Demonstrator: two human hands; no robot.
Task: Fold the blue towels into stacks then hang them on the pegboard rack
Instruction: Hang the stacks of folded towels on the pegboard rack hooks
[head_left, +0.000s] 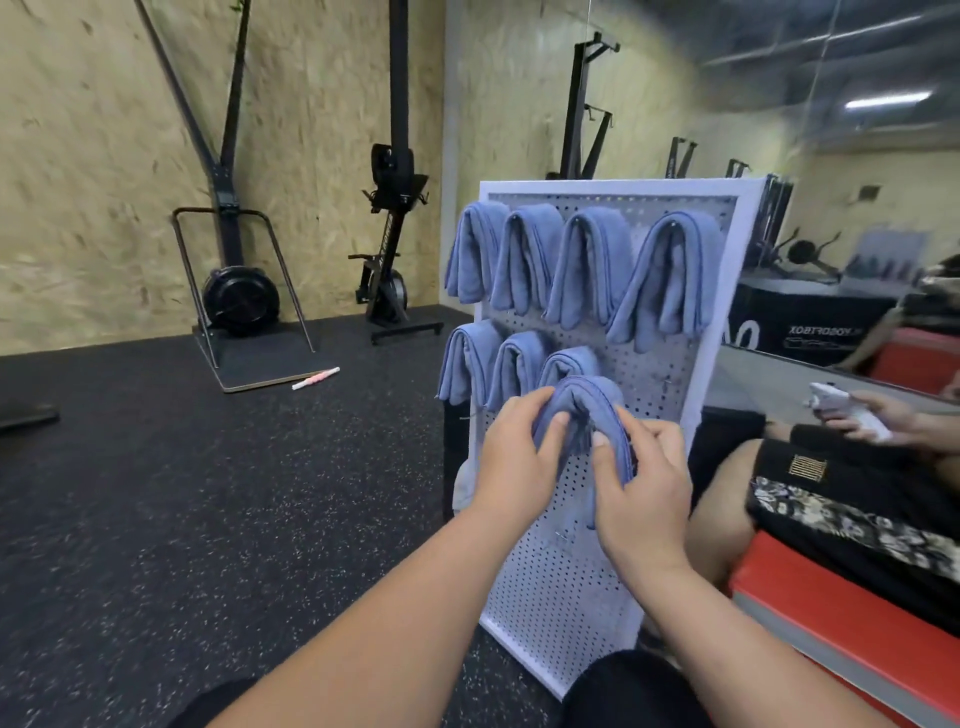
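Note:
A white pegboard rack (670, 374) stands upright on the floor in front of me. Several folded blue towels (576, 265) hang over its pegs in two rows. I hold one more folded blue towel (587, 400) against the board at the right end of the lower row, bent into an arch. My left hand (511, 457) grips its left side, thumb in front. My right hand (641, 488) pinches its right side along the stitched edge. The peg behind this towel is hidden.
Black speckled rubber floor (208, 519) lies to the left, with exercise machines (239, 291) by the wooden wall and a pink-white stick (316, 378). A seated person (857, 499) holding a white object is on a red bench (841, 613) at the right.

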